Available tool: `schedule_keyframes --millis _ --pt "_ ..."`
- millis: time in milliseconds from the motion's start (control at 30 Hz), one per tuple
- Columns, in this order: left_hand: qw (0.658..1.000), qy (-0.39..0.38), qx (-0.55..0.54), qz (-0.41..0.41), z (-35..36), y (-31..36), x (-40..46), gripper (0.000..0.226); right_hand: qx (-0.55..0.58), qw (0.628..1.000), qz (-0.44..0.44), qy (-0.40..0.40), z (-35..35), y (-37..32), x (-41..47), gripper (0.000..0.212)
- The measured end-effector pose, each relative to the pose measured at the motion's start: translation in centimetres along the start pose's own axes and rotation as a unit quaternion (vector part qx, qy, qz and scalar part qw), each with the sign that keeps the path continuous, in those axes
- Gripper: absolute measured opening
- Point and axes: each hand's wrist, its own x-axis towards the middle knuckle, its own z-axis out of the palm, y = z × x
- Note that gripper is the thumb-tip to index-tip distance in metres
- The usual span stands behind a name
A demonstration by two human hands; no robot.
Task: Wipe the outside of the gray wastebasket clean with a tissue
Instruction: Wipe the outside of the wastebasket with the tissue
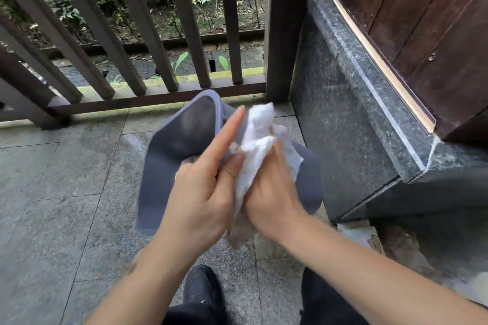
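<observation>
Holding a crumpled white tissue (260, 145), both hands hover over the gray wastebasket (169, 166).

Railing (148, 34) behind, stone ledge (356, 113) right; left floor (58, 179) open

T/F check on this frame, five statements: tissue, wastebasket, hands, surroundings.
1. The crumpled white tissue is held by both hands. True: right hand grips it, left hand pinches it with the thumb.
2. The gray plastic wastebasket stands on a table. False: it is on the stone tile floor.
3. The left index finger is extended. True.
4. A glass wall stands behind the wastebasket. False: a dark wooden railing.
5. The tissue is blue. False: white.
</observation>
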Motion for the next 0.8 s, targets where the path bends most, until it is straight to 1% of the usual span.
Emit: schedule_keyframes --millis 33,100,133,233,300,367,433,467,533,600,633,667,733,800 --pt "1.000 0.006 -0.007 -0.013 0.0 -0.2 0.1 0.056 0.000 1.000 -0.027 -0.014 0.5 -0.7 -0.7 0.038" --pt "0.999 0.011 -0.014 -0.034 -0.3 -0.4 0.1 0.053 -0.052 0.994 -0.081 -0.045 1.2 -1.1 -2.1 0.046" --pt "0.999 0.012 -0.026 -0.045 -0.5 -0.4 0.1 0.052 -0.057 0.992 -0.096 -0.058 1.3 -1.1 -2.6 0.051" --pt "0.996 0.021 -0.050 -0.073 -1.1 -0.6 0.2 0.052 -0.043 0.988 -0.110 -0.095 1.5 -1.0 -3.5 0.057" --pt "0.994 0.027 -0.052 -0.090 -1.3 -0.8 0.4 0.047 -0.077 0.982 -0.124 -0.120 1.6 -0.6 -3.6 0.063" --pt "0.992 0.031 -0.068 -0.106 -1.2 -0.9 0.6 0.048 -0.099 0.977 -0.144 -0.125 1.4 -0.1 -3.5 0.066" --pt "0.990 0.036 -0.076 -0.117 -1.3 -1.0 0.8 0.048 -0.115 0.974 -0.160 -0.112 1.2 0.6 -3.0 0.061" --pt "0.989 0.036 -0.079 -0.118 -1.3 -0.9 1.0 0.049 -0.121 0.975 -0.153 -0.107 1.0 1.0 -2.6 0.059" --pt "0.991 0.034 -0.078 -0.106 -1.4 -0.7 1.4 0.052 -0.124 0.981 -0.112 -0.098 0.2 1.8 -1.7 0.052" --pt "0.993 0.031 -0.072 -0.089 -1.5 -0.6 1.5 0.056 -0.118 0.989 -0.050 -0.069 -1.1 3.5 -0.5 0.034" --pt "0.994 0.028 -0.069 -0.084 -1.5 -0.7 1.5 0.057 -0.126 0.991 -0.013 -0.052 -1.9 4.5 0.2 0.034" --pt "0.994 0.023 -0.068 -0.082 -1.4 -0.6 1.5 0.057 -0.149 0.987 0.028 -0.047 -2.8 5.8 1.0 0.040" --pt "0.994 0.018 -0.068 -0.077 -1.2 -0.6 1.2 0.057 -0.225 0.963 0.123 -0.080 -3.9 8.2 2.3 0.049" --pt "0.996 0.017 -0.059 -0.067 -1.1 -0.7 1.1 0.053 -0.262 0.942 0.181 -0.109 -3.7 9.3 2.8 0.056"
